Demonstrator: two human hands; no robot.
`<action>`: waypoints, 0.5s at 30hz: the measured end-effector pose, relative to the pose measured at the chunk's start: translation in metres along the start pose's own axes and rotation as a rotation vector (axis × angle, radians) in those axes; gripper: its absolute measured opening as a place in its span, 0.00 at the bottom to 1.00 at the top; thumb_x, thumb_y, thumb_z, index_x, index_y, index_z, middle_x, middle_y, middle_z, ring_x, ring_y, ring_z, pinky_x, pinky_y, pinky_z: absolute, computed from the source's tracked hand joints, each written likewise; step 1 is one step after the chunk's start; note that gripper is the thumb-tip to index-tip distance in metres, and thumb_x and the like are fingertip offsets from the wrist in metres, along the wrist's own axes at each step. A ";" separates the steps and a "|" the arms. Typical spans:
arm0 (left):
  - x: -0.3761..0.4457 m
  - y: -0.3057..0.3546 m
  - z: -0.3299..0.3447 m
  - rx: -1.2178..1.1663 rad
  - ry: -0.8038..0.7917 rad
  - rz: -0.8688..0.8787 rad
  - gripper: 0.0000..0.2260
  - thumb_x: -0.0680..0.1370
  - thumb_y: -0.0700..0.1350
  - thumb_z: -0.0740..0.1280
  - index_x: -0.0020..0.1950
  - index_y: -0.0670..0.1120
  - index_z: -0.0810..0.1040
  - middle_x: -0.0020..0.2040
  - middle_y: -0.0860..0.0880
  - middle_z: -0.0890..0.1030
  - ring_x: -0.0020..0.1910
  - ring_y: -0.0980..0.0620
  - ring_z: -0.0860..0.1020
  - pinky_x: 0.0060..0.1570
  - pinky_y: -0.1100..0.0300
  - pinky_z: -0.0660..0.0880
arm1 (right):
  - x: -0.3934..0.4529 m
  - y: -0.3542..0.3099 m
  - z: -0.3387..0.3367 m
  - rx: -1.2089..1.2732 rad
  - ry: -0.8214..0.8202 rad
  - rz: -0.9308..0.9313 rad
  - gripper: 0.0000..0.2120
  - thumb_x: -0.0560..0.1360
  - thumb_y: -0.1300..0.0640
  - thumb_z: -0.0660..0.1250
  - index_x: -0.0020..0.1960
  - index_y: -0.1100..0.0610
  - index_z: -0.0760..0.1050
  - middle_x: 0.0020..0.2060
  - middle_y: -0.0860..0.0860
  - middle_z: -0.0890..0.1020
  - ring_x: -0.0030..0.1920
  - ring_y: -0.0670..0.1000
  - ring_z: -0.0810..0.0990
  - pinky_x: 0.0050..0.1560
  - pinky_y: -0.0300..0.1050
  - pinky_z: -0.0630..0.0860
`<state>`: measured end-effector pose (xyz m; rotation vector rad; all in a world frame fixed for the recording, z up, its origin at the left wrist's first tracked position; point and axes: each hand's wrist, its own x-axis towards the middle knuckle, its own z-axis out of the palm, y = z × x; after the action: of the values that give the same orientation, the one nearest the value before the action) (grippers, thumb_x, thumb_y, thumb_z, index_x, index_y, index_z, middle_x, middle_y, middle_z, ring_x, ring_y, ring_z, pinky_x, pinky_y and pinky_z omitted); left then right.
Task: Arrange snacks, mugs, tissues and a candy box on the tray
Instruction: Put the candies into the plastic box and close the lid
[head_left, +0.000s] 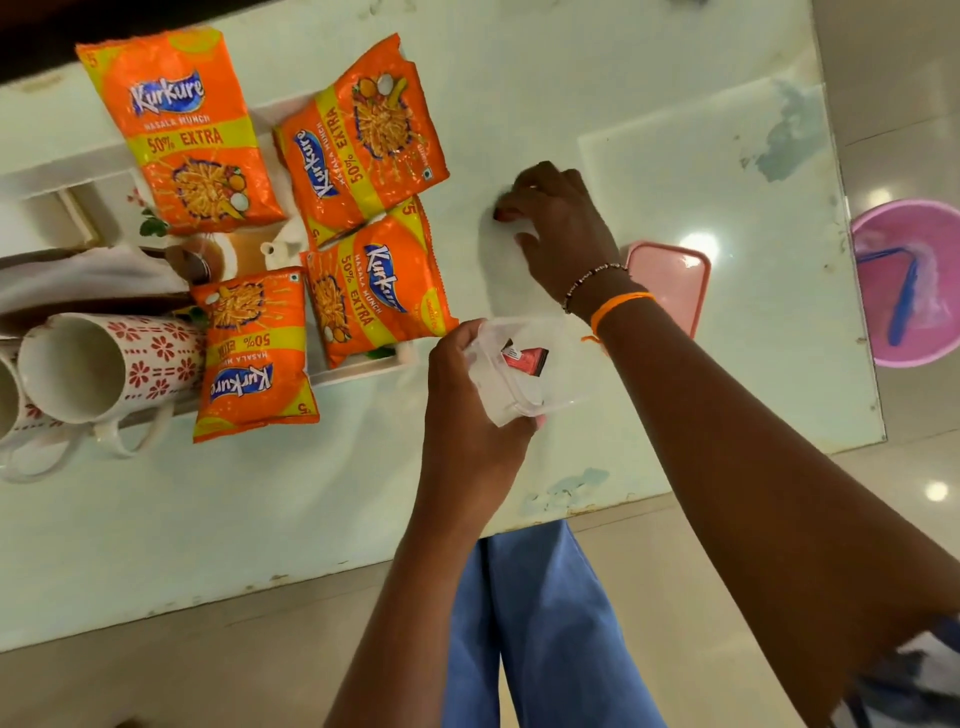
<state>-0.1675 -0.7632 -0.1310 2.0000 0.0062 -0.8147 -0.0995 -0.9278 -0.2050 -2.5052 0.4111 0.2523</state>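
Your left hand (470, 395) gripping the clear box (517, 371) at frame centre, your right hand (561, 228) above it, fingers pinched on something small, pink lid (670, 283) just right.

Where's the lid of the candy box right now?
The pink lid lies flat on the table, right of centre in the head view, partly hidden behind the right hand's wrist, apart from the box.

A clear, lidless candy box (511, 371), tilted and holding a red-wrapped candy (524, 358), sits in the left hand (470, 410), its pink lid (670, 283) flat beyond, four orange snack packs (358, 135), two floral mugs (104, 369) and tissues (83, 278) on the white tray (363, 369) left of that grip.
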 end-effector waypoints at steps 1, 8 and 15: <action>0.001 0.000 0.002 0.001 0.004 -0.008 0.34 0.65 0.40 0.77 0.61 0.60 0.62 0.60 0.58 0.70 0.59 0.60 0.70 0.49 0.80 0.70 | -0.002 0.003 -0.002 0.029 0.047 0.026 0.16 0.72 0.69 0.59 0.55 0.59 0.77 0.59 0.56 0.75 0.60 0.57 0.71 0.56 0.48 0.71; 0.001 0.011 0.018 -0.026 0.001 -0.050 0.35 0.65 0.39 0.77 0.66 0.53 0.63 0.64 0.53 0.71 0.63 0.55 0.72 0.59 0.60 0.75 | -0.038 0.018 -0.033 0.465 0.229 0.385 0.06 0.72 0.60 0.67 0.48 0.57 0.81 0.42 0.55 0.85 0.45 0.53 0.83 0.51 0.42 0.77; 0.029 0.041 0.039 -0.070 0.170 -0.012 0.34 0.66 0.41 0.76 0.67 0.46 0.62 0.64 0.49 0.71 0.63 0.52 0.73 0.58 0.56 0.77 | -0.070 0.010 -0.059 0.725 0.218 0.480 0.08 0.74 0.61 0.64 0.50 0.58 0.81 0.42 0.55 0.84 0.43 0.51 0.84 0.51 0.45 0.81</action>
<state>-0.1531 -0.8253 -0.1289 1.9984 0.1425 -0.6414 -0.1636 -0.9530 -0.1436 -1.6992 0.9941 -0.0010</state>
